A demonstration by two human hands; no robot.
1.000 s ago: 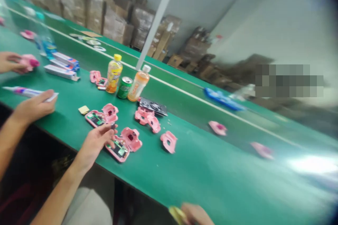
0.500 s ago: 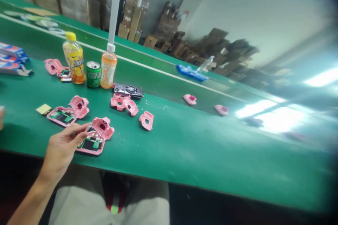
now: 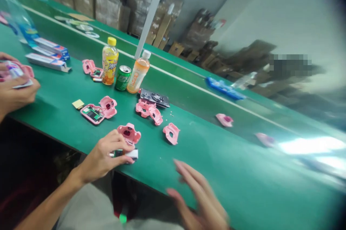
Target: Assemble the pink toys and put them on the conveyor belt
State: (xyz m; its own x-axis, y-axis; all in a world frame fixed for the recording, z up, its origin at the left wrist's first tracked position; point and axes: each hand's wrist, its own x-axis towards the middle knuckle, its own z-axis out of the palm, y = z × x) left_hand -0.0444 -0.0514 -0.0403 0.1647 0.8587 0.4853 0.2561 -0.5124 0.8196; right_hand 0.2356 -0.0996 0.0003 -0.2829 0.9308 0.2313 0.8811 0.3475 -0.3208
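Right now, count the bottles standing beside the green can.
2: a yellow-capped drink bottle just left of the green can, and a white-capped orange drink bottle just right of it.

The person's left hand [image 3: 106,154] is pinching a small flat white-and-dark part [image 3: 127,154] near the front edge of the green desk [image 3: 216,158]. A pink plastic housing [image 3: 129,133] is sitting just beyond that part and touching the hand, with its hollow side facing up and a dark opening showing in the middle. Off to the side, the right hand [image 3: 200,197] is hovering open and blurred over the desk's front edge, its fingers spreading well apart from the housing.
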